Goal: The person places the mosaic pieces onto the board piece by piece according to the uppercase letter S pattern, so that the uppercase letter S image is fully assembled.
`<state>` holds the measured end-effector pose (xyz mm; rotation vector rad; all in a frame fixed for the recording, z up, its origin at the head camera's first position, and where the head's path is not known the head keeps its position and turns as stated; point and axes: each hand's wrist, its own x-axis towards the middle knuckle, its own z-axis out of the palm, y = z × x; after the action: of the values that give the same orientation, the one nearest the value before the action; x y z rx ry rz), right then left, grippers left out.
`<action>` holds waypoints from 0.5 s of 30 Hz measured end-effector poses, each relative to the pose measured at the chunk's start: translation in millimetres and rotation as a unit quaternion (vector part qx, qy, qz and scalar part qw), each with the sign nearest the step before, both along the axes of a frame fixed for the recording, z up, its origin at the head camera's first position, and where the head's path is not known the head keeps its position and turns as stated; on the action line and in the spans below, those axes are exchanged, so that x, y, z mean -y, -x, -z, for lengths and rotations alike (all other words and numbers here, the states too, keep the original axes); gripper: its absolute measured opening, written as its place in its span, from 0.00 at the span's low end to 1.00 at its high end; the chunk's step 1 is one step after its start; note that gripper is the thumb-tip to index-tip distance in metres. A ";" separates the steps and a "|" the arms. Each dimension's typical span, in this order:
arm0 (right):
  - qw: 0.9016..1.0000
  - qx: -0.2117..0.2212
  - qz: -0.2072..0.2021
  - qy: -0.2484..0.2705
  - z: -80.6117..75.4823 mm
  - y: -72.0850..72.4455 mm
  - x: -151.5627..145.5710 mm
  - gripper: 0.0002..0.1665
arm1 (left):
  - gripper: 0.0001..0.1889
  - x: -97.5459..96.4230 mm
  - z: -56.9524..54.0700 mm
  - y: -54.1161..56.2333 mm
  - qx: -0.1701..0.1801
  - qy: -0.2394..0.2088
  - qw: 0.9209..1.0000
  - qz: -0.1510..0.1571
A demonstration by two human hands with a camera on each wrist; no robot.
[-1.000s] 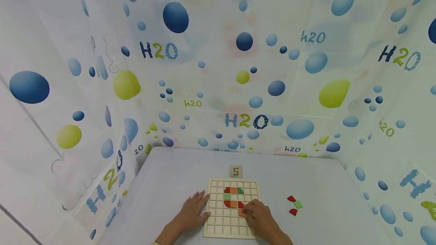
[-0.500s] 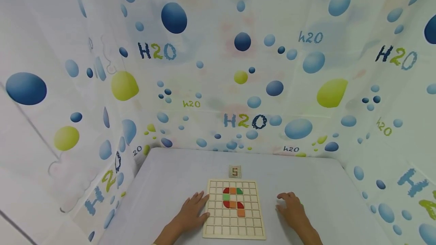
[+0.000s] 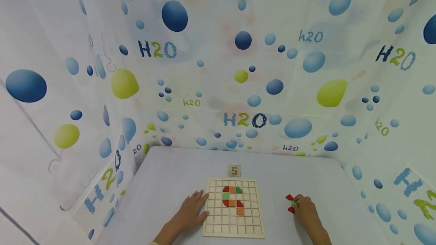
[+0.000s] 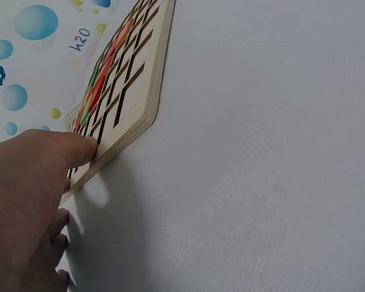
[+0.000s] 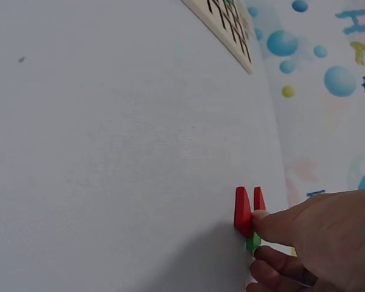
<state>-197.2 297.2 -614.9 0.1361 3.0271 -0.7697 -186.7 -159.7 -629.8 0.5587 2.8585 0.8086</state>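
My left hand rests with fingers straight at the left edge of a wooden grid board; in the left wrist view the thumb lies on the board's rim. Red, orange and green tiles fill some squares, the lowest an orange tile. Right of the board, my right hand pinches a green tile with thumb and fingers, partly hiding it. Two red quarter-round tiles lie by the fingertips, the farther red tile and the nearer red tile.
A small pattern card showing a 5-like or S-like figure lies just behind the board. The white cloth table ends at a curtain printed with bubbles and H2O lettering.
My right hand has left the orange tile in its square on the board, moved right to the loose tiles and taken hold of the green one. The left hand stays at the board's edge.
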 end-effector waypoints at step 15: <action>0.998 -0.037 0.009 -0.040 4.4 19.8 11.1 0.16 | 0.36 2.2 4.0 1.8 -0.012 -0.008 1.000 0.005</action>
<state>-217.0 286.1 -619.2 0.1396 3.1322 -0.6709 -188.5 -162.0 -633.8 0.5869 2.8714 0.8289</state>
